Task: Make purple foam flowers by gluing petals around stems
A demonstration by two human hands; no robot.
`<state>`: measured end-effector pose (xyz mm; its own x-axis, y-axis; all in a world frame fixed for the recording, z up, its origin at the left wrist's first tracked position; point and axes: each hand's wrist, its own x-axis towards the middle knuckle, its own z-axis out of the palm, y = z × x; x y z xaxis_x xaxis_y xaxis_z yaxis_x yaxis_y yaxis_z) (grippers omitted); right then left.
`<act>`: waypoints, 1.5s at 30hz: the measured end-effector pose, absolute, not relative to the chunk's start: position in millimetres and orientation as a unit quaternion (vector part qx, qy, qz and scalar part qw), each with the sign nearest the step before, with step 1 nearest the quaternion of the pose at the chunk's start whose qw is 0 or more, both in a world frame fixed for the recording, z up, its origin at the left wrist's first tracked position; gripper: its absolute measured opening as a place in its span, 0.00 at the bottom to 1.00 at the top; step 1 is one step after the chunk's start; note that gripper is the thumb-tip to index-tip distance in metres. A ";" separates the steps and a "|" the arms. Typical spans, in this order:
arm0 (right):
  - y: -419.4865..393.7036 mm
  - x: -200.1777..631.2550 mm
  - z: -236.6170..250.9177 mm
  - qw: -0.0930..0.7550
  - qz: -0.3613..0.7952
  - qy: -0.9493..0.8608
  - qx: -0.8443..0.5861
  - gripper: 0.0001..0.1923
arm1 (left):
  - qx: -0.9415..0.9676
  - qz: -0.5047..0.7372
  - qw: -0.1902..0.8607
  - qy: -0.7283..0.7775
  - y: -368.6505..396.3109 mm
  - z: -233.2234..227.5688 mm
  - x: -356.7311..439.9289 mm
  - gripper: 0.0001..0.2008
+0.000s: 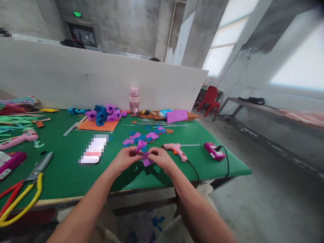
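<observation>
My left hand (pixel 124 158) and my right hand (pixel 160 158) meet above the near part of the green table (pixel 63 172). Between their fingertips they hold purple foam petal pieces (pixel 143 152), one curled upward, one hanging lower. Just beyond the hands lie loose purple and blue petals (pixel 144 136). A pink glue gun (pixel 176 149) lies right of my right hand, its black cord running off the table edge.
Finished blue and purple foam flowers (pixel 103 114) sit on an orange sheet at the back. A pink bottle (pixel 134 100) stands by the white partition. Scissors (pixel 24 185) lie at the near left, a pink power block (pixel 214 151) at the right, a phone (pixel 93 150) near centre.
</observation>
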<state>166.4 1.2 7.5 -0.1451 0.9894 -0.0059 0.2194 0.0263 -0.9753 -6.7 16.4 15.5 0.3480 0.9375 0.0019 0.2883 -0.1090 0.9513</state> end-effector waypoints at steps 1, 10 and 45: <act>2.7 169.5 7.0 0.442 0.475 -0.566 -0.509 0.03 | 0.666 0.349 0.472 0.459 16.1 14.6 -6.7 0.14; 8.9 189.3 13.4 0.585 0.467 -0.427 -0.507 0.09 | 0.736 0.381 0.366 0.424 5.5 18.5 -9.5 0.12; 2.5 187.7 14.9 0.645 0.430 -0.427 -0.465 0.07 | 0.710 0.448 0.305 0.450 0.8 2.1 15.3 0.06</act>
